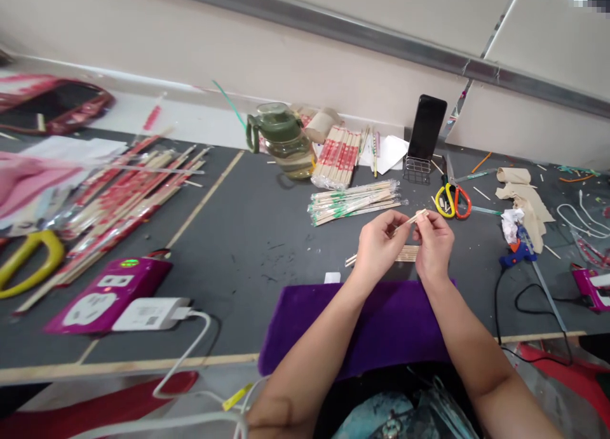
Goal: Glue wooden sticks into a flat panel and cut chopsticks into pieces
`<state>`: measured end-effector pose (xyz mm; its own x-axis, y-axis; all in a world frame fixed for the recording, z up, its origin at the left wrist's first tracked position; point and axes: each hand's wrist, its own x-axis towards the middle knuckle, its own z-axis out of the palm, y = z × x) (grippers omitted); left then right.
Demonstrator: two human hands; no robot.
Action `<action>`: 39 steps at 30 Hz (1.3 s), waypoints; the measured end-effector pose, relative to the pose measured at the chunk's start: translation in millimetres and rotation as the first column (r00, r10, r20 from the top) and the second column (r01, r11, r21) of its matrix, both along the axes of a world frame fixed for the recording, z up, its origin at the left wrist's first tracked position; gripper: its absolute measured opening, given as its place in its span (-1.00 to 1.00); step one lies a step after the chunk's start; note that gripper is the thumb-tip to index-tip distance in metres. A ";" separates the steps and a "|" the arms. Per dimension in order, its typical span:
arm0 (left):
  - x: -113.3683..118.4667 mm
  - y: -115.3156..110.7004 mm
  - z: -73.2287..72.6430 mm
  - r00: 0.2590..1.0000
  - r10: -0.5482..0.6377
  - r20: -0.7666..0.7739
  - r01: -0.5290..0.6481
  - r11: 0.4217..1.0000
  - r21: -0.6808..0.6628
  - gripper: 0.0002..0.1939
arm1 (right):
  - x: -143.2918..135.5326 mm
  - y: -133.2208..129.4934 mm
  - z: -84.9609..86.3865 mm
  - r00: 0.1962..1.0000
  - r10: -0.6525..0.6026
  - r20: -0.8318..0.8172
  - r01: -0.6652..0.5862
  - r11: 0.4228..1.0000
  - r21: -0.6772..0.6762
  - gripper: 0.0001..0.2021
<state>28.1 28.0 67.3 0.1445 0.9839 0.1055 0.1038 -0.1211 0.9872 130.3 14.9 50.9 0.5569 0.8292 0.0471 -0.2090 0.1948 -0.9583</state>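
Note:
Pinched between both hands is a pale wooden stick (415, 217), thin like a chopstick; whether it is one piece or several side by side, I cannot tell. My left hand (381, 237) closes its fingertips on the left end, and my right hand (433, 239) grips the right end with thumb and fingers. Below them, a flat row of wooden sticks (406, 254) lies on the table, partly covered by my left hand. Just beyond the hands are wrapped chopsticks (355, 201) with green marks. Scissors (452, 194) with yellow and orange handles lie to the right.
A purple cloth (309, 324) lies under my forearms. Behind stand a green-lidded jug (283, 140) and a phone (427, 126) on a wire stand. At right lies a blue glue gun (518, 253) with its cord. A magenta power strip (107, 296) and chopstick bundles (128, 201) are left.

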 end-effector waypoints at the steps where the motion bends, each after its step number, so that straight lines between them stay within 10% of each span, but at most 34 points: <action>1: 0.1 -0.2 -0.1 1.000 -0.001 -0.005 0.001 1.000 0.004 -0.84 | -1.2 -0.4 -0.2 1.000 0.000 -0.005 0.000 1.000 0.010 -0.72; 39: -3.5 2.7 -1.4 0.990 -0.020 0.137 0.021 1.000 -0.004 -0.74 | -5.7 -3.3 -1.4 1.000 0.020 0.011 -0.021 0.998 0.060 -0.76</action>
